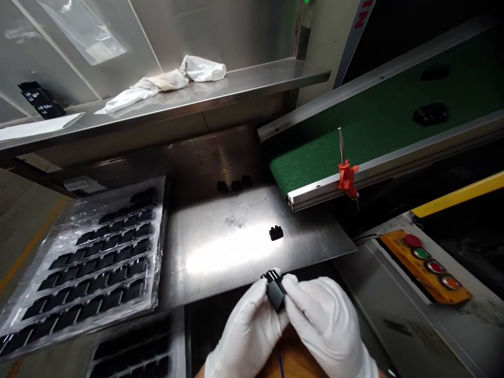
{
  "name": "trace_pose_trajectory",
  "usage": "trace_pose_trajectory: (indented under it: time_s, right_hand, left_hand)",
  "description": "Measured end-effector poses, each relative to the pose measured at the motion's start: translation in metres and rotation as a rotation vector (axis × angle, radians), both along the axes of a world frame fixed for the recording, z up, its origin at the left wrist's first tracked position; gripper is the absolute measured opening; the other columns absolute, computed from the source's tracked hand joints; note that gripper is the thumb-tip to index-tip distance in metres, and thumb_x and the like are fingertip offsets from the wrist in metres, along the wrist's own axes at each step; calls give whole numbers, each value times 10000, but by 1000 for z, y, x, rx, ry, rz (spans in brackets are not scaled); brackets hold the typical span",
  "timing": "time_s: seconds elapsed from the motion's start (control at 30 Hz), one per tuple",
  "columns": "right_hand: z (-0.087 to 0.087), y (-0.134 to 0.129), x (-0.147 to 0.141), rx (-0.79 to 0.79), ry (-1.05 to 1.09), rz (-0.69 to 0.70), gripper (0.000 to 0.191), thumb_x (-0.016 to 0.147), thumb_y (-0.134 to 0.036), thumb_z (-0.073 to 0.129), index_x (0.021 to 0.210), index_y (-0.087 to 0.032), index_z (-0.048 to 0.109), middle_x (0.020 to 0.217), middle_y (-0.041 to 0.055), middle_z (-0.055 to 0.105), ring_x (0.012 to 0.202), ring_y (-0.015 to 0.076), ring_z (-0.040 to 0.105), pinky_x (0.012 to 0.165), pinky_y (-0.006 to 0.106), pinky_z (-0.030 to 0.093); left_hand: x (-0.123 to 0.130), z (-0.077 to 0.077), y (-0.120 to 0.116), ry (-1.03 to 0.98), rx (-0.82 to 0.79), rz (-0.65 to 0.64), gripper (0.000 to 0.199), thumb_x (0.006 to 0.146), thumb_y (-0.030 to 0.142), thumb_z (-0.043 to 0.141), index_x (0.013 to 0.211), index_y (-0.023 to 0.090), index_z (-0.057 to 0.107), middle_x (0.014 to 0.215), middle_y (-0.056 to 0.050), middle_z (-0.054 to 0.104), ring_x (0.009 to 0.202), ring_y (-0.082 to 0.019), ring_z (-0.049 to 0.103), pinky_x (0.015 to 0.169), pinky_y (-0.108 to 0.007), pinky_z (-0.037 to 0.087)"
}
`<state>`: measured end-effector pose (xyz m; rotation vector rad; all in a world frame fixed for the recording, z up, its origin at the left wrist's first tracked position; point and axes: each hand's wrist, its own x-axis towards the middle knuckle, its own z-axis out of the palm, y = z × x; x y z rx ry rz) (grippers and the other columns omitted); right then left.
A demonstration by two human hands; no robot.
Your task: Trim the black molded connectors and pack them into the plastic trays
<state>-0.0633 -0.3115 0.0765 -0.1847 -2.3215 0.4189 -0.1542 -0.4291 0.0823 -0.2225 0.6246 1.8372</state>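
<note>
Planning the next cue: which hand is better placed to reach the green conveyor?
Right, probably: the right hand sits nearer the green conveyor belt, and it shares the black part with the left hand.

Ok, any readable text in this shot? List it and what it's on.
Red letters on the white upright post: roughly "ZN", rotated and cut off by the frame, so uncertain.
White print on the black card on the steel shelf: too small to read.
White label on the ledge under the shelf: too small to read.
Yellow button panel: no legible text.
</note>
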Motion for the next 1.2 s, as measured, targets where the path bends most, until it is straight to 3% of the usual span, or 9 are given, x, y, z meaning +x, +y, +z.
trace_pose_trajectory:
  time_s: [0.1,0.23,0.4,0.57,0.7,0.77,0.97,1.2]
  right_hand:
    - [7,0,-2,28,-3,33,234,847,-66,581,1072,-100,640,664,33,620,627,163,534,583,336,395]
    - [8,-1,-1,-38,-10,42,231,854,-88,567,1064,-160,633,672,11,616,606,148,532,580,327,429]
    - [1,-4,3,-366,-11,-142,193,832,-239,636,1017,-187,618,833,41,646,661,130,592,603,278,539]
    - [-4,-7,3,-710,-170,-163,96,810,-308,657,811,-219,620,717,-7,645,540,98,563,519,210,526]
    - [-7,-11,2,-958,-276,-208,167,827,-362,632,898,-212,641,701,-2,676,576,122,630,538,214,554]
    - [-6,-12,1,-921,-245,-218,153,823,-321,632,935,-217,637,747,3,704,602,119,653,557,202,563]
    - [3,-16,-9,-489,1,-227,140,810,-204,607,949,-216,602,776,8,706,651,105,675,617,178,573]
    - [-6,-18,-13,-374,78,-178,178,819,-156,614,994,-175,584,820,57,693,691,137,693,636,224,612]
  left_hand:
    - [1,-2,0,-78,38,3,295,947,232,509,1168,113,664,1206,-129,665,1232,-223,550,1077,-343,426]
    - [1,1,3,-152,52,5,341,950,306,515,1196,111,648,1260,-152,642,1259,-267,539,1101,-414,410]
    - [1,2,2,-59,39,66,350,971,304,483,1242,132,624,1350,-143,594,1253,-282,551,1113,-443,399]
    - [1,-2,-1,63,8,106,375,963,271,503,1316,175,583,1354,-136,599,1263,-294,546,1125,-482,377]
    - [0,-5,1,99,-17,128,358,957,240,505,1292,164,605,1340,-150,607,1265,-310,541,1139,-520,346]
    - [0,-8,3,108,-45,143,345,947,214,520,1273,157,618,1322,-153,619,1273,-315,533,1144,-528,333]
    - [2,-10,8,64,-81,92,358,922,231,574,1271,156,597,1223,-155,665,1181,-318,595,1103,-574,363]
    - [-7,-5,9,19,-71,98,347,918,246,587,1255,163,613,1207,-151,671,1157,-299,610,1098,-566,372]
